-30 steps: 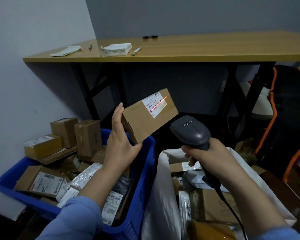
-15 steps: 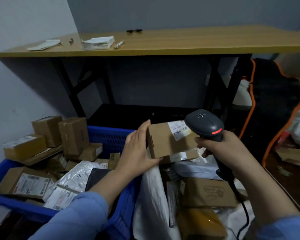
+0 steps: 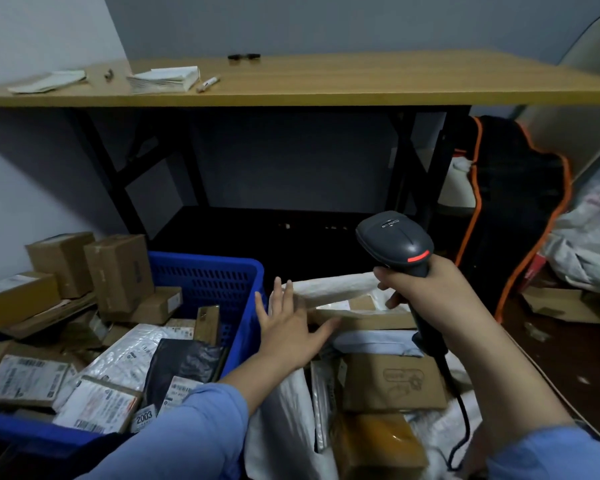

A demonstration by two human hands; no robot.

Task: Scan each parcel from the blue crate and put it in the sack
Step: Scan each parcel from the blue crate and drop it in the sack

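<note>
Where the view starts at left, blue crate (image 3: 205, 268): heaped with cardboard boxes and poly mailers, many labels face-up, presumably so the barcodes are quick to find. One sticker (image 3: 142, 418) reads "2003"; the other print is too small to read.
Above, worktop (image 3: 326, 81): paper stack (image 3: 163, 79) and pen (image 3: 208, 83), likely parked out of the sorting path.
Left hand (image 3: 290, 329): fingers straight and spread, holding nothing, over the sack mouth. The thumb touches or lies just beside a flat brown box (image 3: 364, 318) atop the sack's load, judged to be the parcel of this step, already in the sack.
Sack (image 3: 281, 410): white, mouth open, just beside the crate's right wall, likely to make the transfer short. It holds several parcels; one carton (image 3: 395, 379) bears a line drawing, wording illegible.
Scanner (image 3: 395, 242): dark grey, red band lit. Right hand (image 3: 426, 292) has its fingers wrapped round the grip, with the head raised clear of the sack, probably ready for the next parcel. Cable (image 3: 463, 420) trails down.
</note>
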